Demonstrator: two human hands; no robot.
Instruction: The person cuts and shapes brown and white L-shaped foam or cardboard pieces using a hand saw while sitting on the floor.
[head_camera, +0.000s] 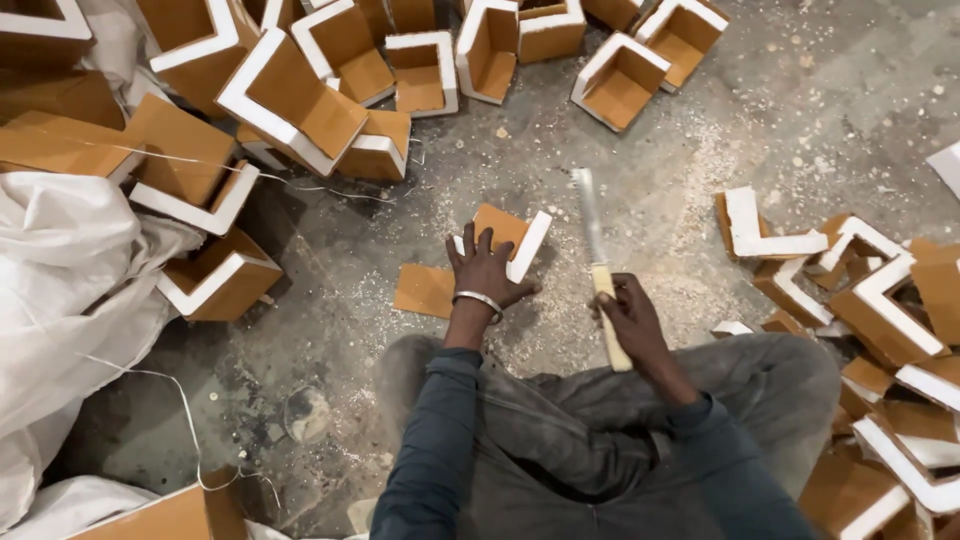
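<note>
Knife (597, 255) was clamped in my right hand (630, 318) by its pale handle, blade pointing away from me over the dusty floor (700, 150). Left hand (485, 270) lay flat, fingers spread, pressing a corner piece (510, 238) of brown board and white foam onto the floor, gripping nothing. A loose brown card (424, 290) lay just beside that hand. Piles of similar corners (300, 90) sat ahead and to my right, white sacks (70, 270) to my left.
</note>
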